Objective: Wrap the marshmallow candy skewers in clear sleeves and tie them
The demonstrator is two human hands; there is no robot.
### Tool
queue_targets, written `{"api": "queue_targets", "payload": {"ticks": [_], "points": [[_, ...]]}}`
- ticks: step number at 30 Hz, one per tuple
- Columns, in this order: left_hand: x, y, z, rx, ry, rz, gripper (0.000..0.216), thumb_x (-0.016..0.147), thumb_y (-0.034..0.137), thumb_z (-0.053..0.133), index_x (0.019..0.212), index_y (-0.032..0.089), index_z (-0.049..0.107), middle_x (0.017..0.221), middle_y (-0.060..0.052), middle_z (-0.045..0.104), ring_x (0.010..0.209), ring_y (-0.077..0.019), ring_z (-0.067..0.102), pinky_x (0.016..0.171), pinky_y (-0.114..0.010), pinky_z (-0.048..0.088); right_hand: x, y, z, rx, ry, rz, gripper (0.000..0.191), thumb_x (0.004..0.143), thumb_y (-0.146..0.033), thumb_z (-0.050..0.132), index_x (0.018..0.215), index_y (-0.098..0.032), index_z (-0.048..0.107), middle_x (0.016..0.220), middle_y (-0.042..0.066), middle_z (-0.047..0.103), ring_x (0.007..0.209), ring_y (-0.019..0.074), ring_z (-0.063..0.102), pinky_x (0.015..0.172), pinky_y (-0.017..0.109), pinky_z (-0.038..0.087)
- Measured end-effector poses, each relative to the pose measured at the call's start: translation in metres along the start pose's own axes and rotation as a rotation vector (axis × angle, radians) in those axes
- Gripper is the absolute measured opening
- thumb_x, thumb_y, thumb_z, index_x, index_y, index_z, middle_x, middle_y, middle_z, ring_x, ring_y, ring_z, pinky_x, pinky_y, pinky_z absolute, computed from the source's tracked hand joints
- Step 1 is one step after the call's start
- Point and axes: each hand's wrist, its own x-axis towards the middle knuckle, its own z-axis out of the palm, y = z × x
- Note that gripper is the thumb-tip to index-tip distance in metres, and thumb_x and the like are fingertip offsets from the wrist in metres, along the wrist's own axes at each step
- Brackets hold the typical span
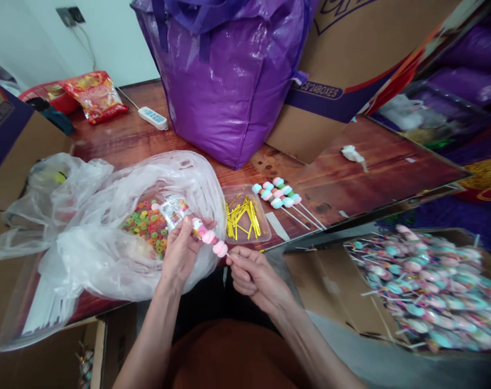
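My left hand [180, 251] is closed around a small clear printed wrapper [173, 209] that is partly slid over a candy skewer [211, 241] with pink and white marshmallow pieces. My right hand [249, 273] pinches the skewer's thin white stick at its lower end. Both hands are held over the near edge of the wooden table [375, 162], just in front of a clear plastic bag [107, 243] holding several colourful ring candies [148, 224].
A clear tray of yellow twist ties [242, 216] lies right of the bag. Several finished skewers [282, 197] rest on the table beyond it. A purple bag [229, 75] and cardboard boxes [363, 59] stand behind. A box of wrapped skewers [428, 286] sits low right.
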Motion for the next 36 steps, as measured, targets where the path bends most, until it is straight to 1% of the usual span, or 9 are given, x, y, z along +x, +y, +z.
{"api": "queue_targets", "payload": {"ticks": [2,4,7,9,15,22,25,29,36], "points": [[-0.001,-0.003,0.0,0.039,-0.017,0.001,0.032,0.076,0.043,0.08,0.087,0.014,0.071,0.087,-0.01,0.076,0.09,-0.0246,0.073,0.076,-0.033,0.056,0.002,0.003,0.001,-0.076,0.068,-0.071,0.033,0.078,-0.044,0.075,0.075,-0.016,0.059,0.043,-0.011,0.038,0.035,0.0008,0.015,0.036,0.017,0.008],[-0.002,-0.006,0.001,0.06,-0.041,-0.001,0.031,0.078,0.042,0.079,0.086,0.014,0.071,0.085,-0.01,0.075,0.087,-0.0229,0.072,0.074,-0.031,0.055,0.004,0.007,0.007,-0.213,0.143,-0.185,0.032,0.082,-0.045,0.069,0.075,-0.016,0.058,0.044,-0.01,0.039,0.036,0.0027,0.02,0.037,0.018,0.012],[-0.005,-0.009,0.004,0.081,-0.072,-0.027,0.031,0.078,0.043,0.078,0.088,0.014,0.071,0.083,-0.01,0.075,0.084,-0.0216,0.072,0.069,-0.027,0.054,0.006,0.011,0.017,-0.506,0.244,-0.415,0.029,0.089,-0.042,0.059,0.073,-0.018,0.055,0.049,-0.007,0.043,0.044,0.0063,0.035,0.044,0.019,0.028],[-0.005,-0.006,0.005,0.095,-0.088,-0.047,0.032,0.078,0.044,0.078,0.089,0.014,0.071,0.083,-0.01,0.075,0.085,-0.0222,0.072,0.069,-0.027,0.054,0.006,0.01,0.021,-0.646,0.275,-0.515,0.029,0.093,-0.039,0.054,0.073,-0.018,0.054,0.053,-0.006,0.045,0.05,0.0079,0.041,0.05,0.021,0.034],[0.001,0.004,-0.002,0.077,-0.025,-0.023,0.029,0.074,0.04,0.082,0.088,0.016,0.071,0.093,-0.011,0.076,0.09,-0.0251,0.073,0.075,-0.032,0.055,-0.001,0.009,0.016,-0.819,0.269,-0.529,0.027,0.096,-0.035,0.05,0.075,-0.019,0.053,0.054,-0.006,0.045,0.051,0.0091,0.043,0.052,0.022,0.035],[-0.005,-0.002,0.001,0.118,-0.1,-0.034,0.029,0.077,0.04,0.079,0.09,0.015,0.072,0.09,-0.01,0.076,0.09,-0.0233,0.073,0.08,-0.031,0.056,0.015,0.008,0.023,-0.922,0.36,-0.665,0.026,0.097,-0.032,0.049,0.075,-0.02,0.053,0.057,-0.005,0.048,0.052,0.0095,0.046,0.055,0.022,0.037],[-0.002,0.004,-0.003,0.124,-0.075,-0.029,0.031,0.076,0.041,0.08,0.089,0.014,0.072,0.091,-0.011,0.076,0.092,-0.0251,0.073,0.079,-0.032,0.056,0.013,0.006,0.024,-0.963,0.303,-0.654,0.027,0.098,-0.03,0.048,0.074,-0.02,0.053,0.06,-0.004,0.052,0.055,0.01,0.049,0.057,0.022,0.038],[0.006,0.014,-0.011,0.099,0.014,0.019,0.037,0.073,0.045,0.081,0.088,0.013,0.07,0.086,-0.012,0.076,0.091,-0.0278,0.073,0.077,-0.034,0.056,0.0,0.004,0.015,-1.12,0.231,-0.644,0.026,0.098,-0.026,0.047,0.076,-0.02,0.058,0.062,-0.004,0.053,0.055,0.0102,0.049,0.056,0.022,0.037],[0.007,0.014,-0.016,0.127,0.027,0.024,0.038,0.075,0.046,0.079,0.084,0.011,0.069,0.089,-0.015,0.076,0.084,-0.0268,0.074,0.078,-0.037,0.057,-0.014,-0.008,0.001,-1.299,0.27,-0.831,0.019,0.098,-0.021,0.05,0.083,-0.02,0.061,0.065,-0.002,0.06,0.052,0.0095,0.05,0.056,0.022,0.039]]}}
